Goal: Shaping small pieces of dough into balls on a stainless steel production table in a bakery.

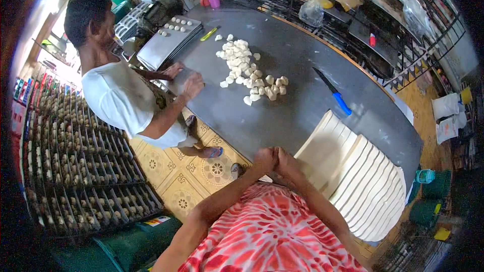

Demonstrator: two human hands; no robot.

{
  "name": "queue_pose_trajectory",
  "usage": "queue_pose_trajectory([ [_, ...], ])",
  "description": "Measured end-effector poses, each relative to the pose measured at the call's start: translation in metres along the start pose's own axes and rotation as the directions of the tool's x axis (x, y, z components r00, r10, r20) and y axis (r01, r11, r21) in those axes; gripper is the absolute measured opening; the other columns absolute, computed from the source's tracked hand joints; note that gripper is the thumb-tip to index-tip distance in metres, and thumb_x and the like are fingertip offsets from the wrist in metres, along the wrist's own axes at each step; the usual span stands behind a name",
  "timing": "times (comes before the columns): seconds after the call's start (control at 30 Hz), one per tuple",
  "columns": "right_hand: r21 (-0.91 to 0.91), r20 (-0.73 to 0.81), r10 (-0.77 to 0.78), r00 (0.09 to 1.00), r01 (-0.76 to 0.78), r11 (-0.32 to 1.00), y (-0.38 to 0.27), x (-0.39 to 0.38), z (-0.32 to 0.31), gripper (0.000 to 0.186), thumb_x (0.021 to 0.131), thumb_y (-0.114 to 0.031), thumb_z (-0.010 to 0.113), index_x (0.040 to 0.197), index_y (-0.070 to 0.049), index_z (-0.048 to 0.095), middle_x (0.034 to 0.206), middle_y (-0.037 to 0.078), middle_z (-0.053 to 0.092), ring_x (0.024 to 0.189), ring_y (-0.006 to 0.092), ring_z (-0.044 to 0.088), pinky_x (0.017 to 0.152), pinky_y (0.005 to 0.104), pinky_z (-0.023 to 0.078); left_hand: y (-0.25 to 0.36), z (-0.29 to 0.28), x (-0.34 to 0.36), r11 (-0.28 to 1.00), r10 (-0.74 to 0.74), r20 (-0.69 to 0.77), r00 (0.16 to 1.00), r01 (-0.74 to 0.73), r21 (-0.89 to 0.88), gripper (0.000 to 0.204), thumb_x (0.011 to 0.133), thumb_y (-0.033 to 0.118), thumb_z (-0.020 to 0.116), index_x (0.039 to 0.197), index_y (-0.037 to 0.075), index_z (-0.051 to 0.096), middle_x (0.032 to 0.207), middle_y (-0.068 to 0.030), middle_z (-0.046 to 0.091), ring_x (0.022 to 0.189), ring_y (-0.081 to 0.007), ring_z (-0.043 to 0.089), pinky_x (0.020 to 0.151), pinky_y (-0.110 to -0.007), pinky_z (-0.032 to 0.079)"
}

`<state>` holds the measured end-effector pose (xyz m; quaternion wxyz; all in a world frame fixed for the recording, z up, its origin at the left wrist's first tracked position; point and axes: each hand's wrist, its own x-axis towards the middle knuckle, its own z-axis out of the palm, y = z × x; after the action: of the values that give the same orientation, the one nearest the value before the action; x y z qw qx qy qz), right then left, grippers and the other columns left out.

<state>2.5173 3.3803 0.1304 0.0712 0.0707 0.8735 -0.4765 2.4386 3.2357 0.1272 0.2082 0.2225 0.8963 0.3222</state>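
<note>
At the near edge of the grey table [222, 116], my left hand [264, 160] and my right hand [286, 162] meet with fingers closed; whatever they may hold is hidden. Just right of them lies a pale dough slab [370, 181], much of it in long parallel strips. A blue-handled knife [342, 103] rests beyond the slab. Toward the middle of the table is a loose pile of small white dough pieces [237, 58].
At left, a co-worker in a white top [113, 95] has both hands at the table, beside stacked trays [156, 50]. Racks of filled trays [85, 171] stand lower left, above green bins [111, 249]. Metal shelves [378, 25] hold bags behind the table.
</note>
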Motion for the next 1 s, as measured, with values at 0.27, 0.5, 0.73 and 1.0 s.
queue_pose_trajectory([
  [0.27, -0.184, 0.228, -0.100, 0.969, 0.143, 0.972, -0.014, 0.023, 0.000, 0.036, 0.094, -0.037, 0.062, 0.110, -0.005, 0.066, 0.107, 0.021, 0.069, 0.095, 0.0369, 0.067, 0.083, 0.0485, 0.053, -0.015, -0.028, 0.030, 0.908, 0.360, -0.382, 0.851, -0.227, 0.351, 0.025, 0.097, 0.030, 0.063, 0.096, 0.005, 0.065, 0.080, -0.0210, 0.067, 0.073, -0.0452, 0.066, 0.071, -0.055, 0.054],
  [0.5, -0.316, 0.051, -0.062, 0.997, 0.075, 0.946, -0.054, 0.057, -0.018, 0.051, 0.094, -0.040, 0.065, 0.132, -0.008, 0.057, 0.117, 0.024, 0.066, 0.103, 0.0416, 0.068, 0.087, 0.0504, 0.054, -0.034, -0.061, 0.079, 0.975, 0.216, -0.584, 0.783, -0.203, 0.088, 0.048, 0.094, 0.029, 0.070, 0.133, 0.007, 0.054, 0.128, -0.0222, 0.061, 0.113, -0.0395, 0.061, 0.095, -0.049, 0.048],
  [0.73, -0.284, 0.128, -0.055, 0.990, 0.090, 0.955, -0.071, -0.013, -0.048, 0.061, 0.098, -0.048, 0.062, 0.139, -0.006, 0.047, 0.132, 0.025, 0.061, 0.113, 0.0445, 0.065, 0.095, 0.0522, 0.052, -0.042, 0.001, 0.004, 0.946, 0.317, 0.151, 0.936, -0.323, 0.015, 0.052, 0.102, 0.040, 0.055, 0.137, 0.003, 0.060, 0.126, -0.0197, 0.068, 0.111, -0.0397, 0.066, 0.095, -0.052, 0.052],
  [1.0, -0.191, -0.042, -0.071, 0.997, 0.062, 0.980, -0.014, 0.035, 0.007, 0.044, 0.099, -0.035, 0.060, 0.131, -0.005, 0.056, 0.124, 0.025, 0.065, 0.110, 0.0470, 0.063, 0.090, 0.0559, 0.050, -0.024, -0.008, 0.005, 0.888, 0.236, -0.135, 0.962, -0.157, 0.432, 0.037, 0.103, 0.029, 0.051, 0.130, 0.005, 0.060, 0.103, -0.0203, 0.069, 0.089, -0.0386, 0.069, 0.079, -0.055, 0.054],
])
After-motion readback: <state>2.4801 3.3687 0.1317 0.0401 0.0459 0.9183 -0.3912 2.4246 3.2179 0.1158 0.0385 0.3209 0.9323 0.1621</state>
